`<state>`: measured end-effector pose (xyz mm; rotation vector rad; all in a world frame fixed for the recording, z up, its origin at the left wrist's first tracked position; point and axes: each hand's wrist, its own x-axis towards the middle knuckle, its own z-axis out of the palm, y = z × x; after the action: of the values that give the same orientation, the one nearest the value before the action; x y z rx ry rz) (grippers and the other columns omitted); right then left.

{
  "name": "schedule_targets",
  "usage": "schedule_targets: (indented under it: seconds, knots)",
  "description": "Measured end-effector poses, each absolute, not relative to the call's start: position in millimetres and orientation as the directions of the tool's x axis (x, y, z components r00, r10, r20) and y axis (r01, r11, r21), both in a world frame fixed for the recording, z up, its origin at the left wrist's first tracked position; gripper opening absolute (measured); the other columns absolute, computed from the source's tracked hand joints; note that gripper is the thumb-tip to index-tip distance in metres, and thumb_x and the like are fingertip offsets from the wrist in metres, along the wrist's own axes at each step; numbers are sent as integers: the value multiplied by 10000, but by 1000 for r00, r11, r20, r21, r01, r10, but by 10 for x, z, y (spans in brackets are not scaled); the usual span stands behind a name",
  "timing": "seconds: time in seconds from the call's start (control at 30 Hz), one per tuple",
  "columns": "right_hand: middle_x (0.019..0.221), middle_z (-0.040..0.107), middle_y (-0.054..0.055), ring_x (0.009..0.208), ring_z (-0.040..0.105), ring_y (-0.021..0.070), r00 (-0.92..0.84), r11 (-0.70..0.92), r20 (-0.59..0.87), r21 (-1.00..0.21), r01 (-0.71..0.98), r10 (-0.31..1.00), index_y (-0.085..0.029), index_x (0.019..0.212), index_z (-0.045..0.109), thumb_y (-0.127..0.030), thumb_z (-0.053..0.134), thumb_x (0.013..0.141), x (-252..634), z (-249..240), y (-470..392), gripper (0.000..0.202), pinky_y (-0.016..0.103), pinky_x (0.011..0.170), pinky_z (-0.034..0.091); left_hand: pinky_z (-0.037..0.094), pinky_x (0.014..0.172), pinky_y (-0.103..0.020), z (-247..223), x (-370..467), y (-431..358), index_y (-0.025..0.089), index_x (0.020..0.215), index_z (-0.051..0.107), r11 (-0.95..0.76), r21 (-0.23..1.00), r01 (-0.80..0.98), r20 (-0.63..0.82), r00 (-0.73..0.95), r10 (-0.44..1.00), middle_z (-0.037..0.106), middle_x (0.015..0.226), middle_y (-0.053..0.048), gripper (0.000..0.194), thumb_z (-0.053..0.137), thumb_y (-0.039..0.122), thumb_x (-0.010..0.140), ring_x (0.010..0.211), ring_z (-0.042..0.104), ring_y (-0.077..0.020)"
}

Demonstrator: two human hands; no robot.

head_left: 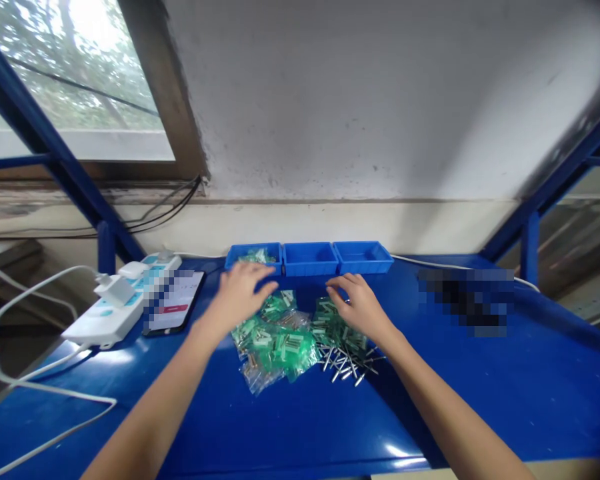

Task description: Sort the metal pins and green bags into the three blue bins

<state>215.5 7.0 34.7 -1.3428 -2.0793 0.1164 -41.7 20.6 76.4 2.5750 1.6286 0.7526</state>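
My left hand (245,293) hovers in front of the left blue bin (229,260), its thumb apart from its fingers and nothing seen in it. Small green packets (257,255) lie inside that bin. Over the right part of a pile of green plastic packets (293,347) is my right hand (357,307), fingers bent with a gap between thumb and fingertips; I see nothing held. The packets contain small metal pieces and pale slips. Loose silver metal pins (345,363) are scattered below my right hand, partly under the dark green packets.
Two more blue bins, a middle one (310,268) and a right one (364,265), stand along the wall. At left are a phone (180,307) and a white power strip (105,323) with cables. A dark, pixelated object (465,303) lies at right on the blue table (260,433).
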Motion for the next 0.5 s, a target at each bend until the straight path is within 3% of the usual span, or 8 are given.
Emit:
schedule_targets:
  seconds: [0.07,0.13,0.23,0.37,0.5]
  knots:
    - [920,621,87,900,514,224,-379,482,323,-353,802,867,-172,1043,630,-295,493,873,2242,309,97,251,379,812,406,394,921,-471,553,-350,22,266,1163,581,-552,367,749,259,487,834,610,1160,-60,328,419,414,918,1116,500,-250]
    - [967,610,104,959,493,243,-461,511,222,-319,798,859,-164,1109,614,-359,510,864,2275,287,79,330,393,825,404,367,936,-486,415,-311,-149,299,1177,561,-601,406,689,166,591,789,590,1181,-47,359,466,480,882,1139,471,-261]
    - [1049,580,122,1050,443,279,-506,538,183,-306,786,843,-162,1162,591,-431,524,847,2212,286,1,420,437,846,393,345,935,-503,365,-318,-256,297,1115,577,-622,443,646,99,654,750,568,1185,-45,380,577,511,800,1147,446,-288]
    - [1068,570,120,1094,411,298,-522,566,219,-346,748,824,-170,1150,596,-426,554,829,2024,317,-107,413,462,858,380,394,879,-452,370,-352,-189,244,1000,555,-551,538,638,188,546,817,577,1068,-46,266,612,410,800,1057,485,-257]
    - [877,616,57,893,503,198,-461,549,302,-525,651,835,-186,1084,610,-380,432,915,1845,374,-199,313,380,831,395,439,797,-364,350,-316,-157,213,863,532,-543,606,581,366,402,839,552,919,-26,92,581,283,830,906,524,-198]
